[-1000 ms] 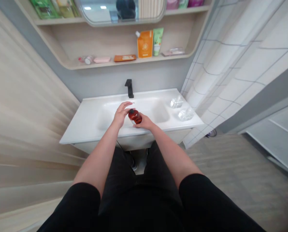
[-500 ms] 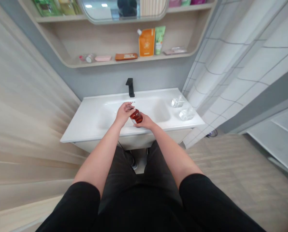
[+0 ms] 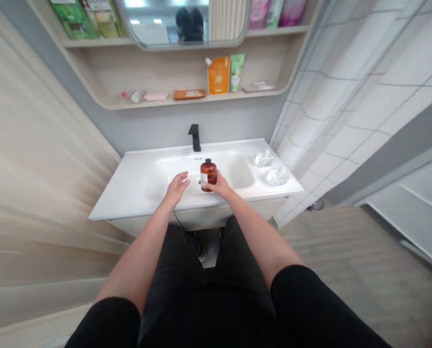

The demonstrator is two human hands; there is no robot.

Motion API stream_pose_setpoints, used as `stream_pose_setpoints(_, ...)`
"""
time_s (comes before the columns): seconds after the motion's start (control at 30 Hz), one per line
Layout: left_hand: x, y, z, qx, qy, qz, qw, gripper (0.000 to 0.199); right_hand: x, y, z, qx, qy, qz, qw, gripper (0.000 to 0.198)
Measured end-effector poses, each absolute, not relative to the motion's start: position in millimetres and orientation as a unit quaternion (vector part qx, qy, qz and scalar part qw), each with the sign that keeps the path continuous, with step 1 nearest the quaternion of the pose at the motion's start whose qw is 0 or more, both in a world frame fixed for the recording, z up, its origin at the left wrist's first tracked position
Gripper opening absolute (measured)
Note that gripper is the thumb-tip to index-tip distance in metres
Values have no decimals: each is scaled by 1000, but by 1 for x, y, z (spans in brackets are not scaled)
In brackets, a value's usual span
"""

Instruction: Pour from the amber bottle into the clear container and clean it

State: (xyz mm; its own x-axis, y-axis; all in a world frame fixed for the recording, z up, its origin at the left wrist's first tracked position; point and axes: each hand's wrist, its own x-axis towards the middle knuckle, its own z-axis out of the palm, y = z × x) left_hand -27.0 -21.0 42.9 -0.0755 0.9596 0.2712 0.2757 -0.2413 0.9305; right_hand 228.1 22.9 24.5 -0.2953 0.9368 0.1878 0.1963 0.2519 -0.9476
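Observation:
An amber-brown bottle (image 3: 209, 173) with a black cap and a white label stands upright over the front of the white sink (image 3: 243, 169). My right hand (image 3: 219, 185) is wrapped round its lower right side. To the left of the bottle, my left hand (image 3: 178, 187) is apart from it, fingers spread and holding nothing. Behind the bottle rises a black faucet (image 3: 194, 138) at the sink's back edge.
Two clear, crumpled-looking plastic items (image 3: 263, 158) lie on the counter's right side. Above, a shelf (image 3: 147, 103) holds an orange pouch (image 3: 218, 76), a green tube (image 3: 236, 72) and a brown soap dish (image 3: 189, 94). A beige curtain (image 3: 38, 145) hangs on the left.
My left hand has let go of the bottle's top and moved left and down. The bottle has gone from tilted to upright in my right hand. The view has shifted slightly upward.

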Motion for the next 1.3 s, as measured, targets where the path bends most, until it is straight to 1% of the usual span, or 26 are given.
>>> stream_pose_setpoints(0.07, -53, -37, 31, 617, 598, 433, 271, 42, 233, 15, 24, -446, -643, 432, 448, 83)
stream_pose_setpoints(0.13, -75, -47, 23, 638, 633, 379, 222, 33, 247, -1, 21, -464, -636, 403, 465, 79)
stream_pose_setpoints(0.2, -90, -48, 20, 640, 657, 343, 204, 31, 273, -22, 16, -497, -628, 343, 491, 78)
stream_pose_setpoints(0.3, -97, -40, 22, 638, 685, 290, 200, 31, 330, -47, 8, -596, -558, 196, 543, 81)
stream_pose_setpoints(0.37, -94, -32, 23, 663, 683, 245, 186, 29, 373, -55, 4, -653, -496, 111, 561, 82)
stream_pose_setpoints(0.47, -87, -25, 23, 708, 668, 164, 161, 27, 424, -55, 1, -685, -450, 53, 571, 80)
stream_pose_setpoints(0.53, -84, -23, 23, 722, 666, 116, 148, 31, 443, -52, 1, -692, -441, 47, 569, 83)
stream_pose_setpoints(0.63, -82, -26, 25, 734, 664, 69, 125, 43, 451, -47, 1, -700, -431, 57, 566, 86)
stream_pose_setpoints(0.73, -82, -29, 28, 734, 668, 35, 115, 50, 451, -41, 4, -726, -411, 56, 549, 83)
stream_pose_setpoints(0.93, -82, -28, 29, 721, 681, 31, 124, 51, 460, -20, 18, -783, -398, 61, 475, 74)
stream_pose_setpoints(1.0, -82, -27, 27, 718, 683, 39, 128, 50, 464, -15, 22, -791, -405, 67, 454, 76)
stream_pose_setpoints(1.07, -83, -26, 26, 715, 685, 48, 131, 49, 466, -14, 24, -793, -415, 80, 438, 82)
stream_pose_setpoints(1.13, -83, -26, 25, 710, 688, 56, 137, 49, 469, -17, 25, -785, -426, 101, 438, 95)
stream_pose_setpoints(1.2, -84, -25, 24, 706, 691, 63, 145, 48, 475, -22, 26, -765, -434, 121, 460, 108)
stream_pose_setpoints(1.23, -84, -25, 24, 703, 692, 65, 148, 48, 481, -25, 26, -754, -435, 122, 476, 110)
stream_pose_setpoints(1.27, -83, -25, 25, 702, 693, 67, 149, 47, 488, -27, 27, -741, -445, 115, 490, 107)
stream_pose_setpoints(1.3, -83, -25, 25, 701, 695, 69, 148, 47, 496, -28, 28, -729, -452, 104, 503, 98)
